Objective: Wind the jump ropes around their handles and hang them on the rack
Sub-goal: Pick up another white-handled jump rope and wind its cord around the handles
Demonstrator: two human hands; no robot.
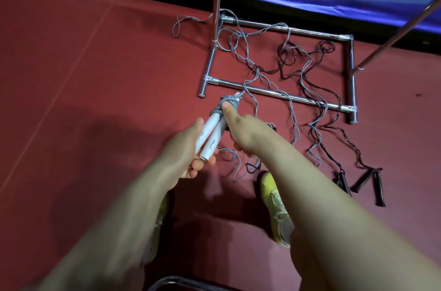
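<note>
The pair of white handles (211,134) is held together just in front of the rack's near base bar (276,94), with a few turns of grey rope (230,101) already wound round their upper ends. The left hand (191,147) grips the lower ends of the handles, fingers curled underneath them; the right hand (241,128) pinches the wound rope against the handles with its thumb on the coil, and its remaining fingers are hidden behind the hand. From the coil the rest of the grey rope runs loose across the near base bar and snakes over the red floor (95,76) inside the rack's base frame, where it crosses a black rope (310,68). The black rope's handles (367,181) lie on the floor to the right of the base bar, well apart from the hands. The likely trouble is a snag: the free length loops over the bar and tangles with the black rope, so pulling more turns could drag the black rope along or catch on the frame. If the thumb eases off, the turns may also slip loose.
</note>
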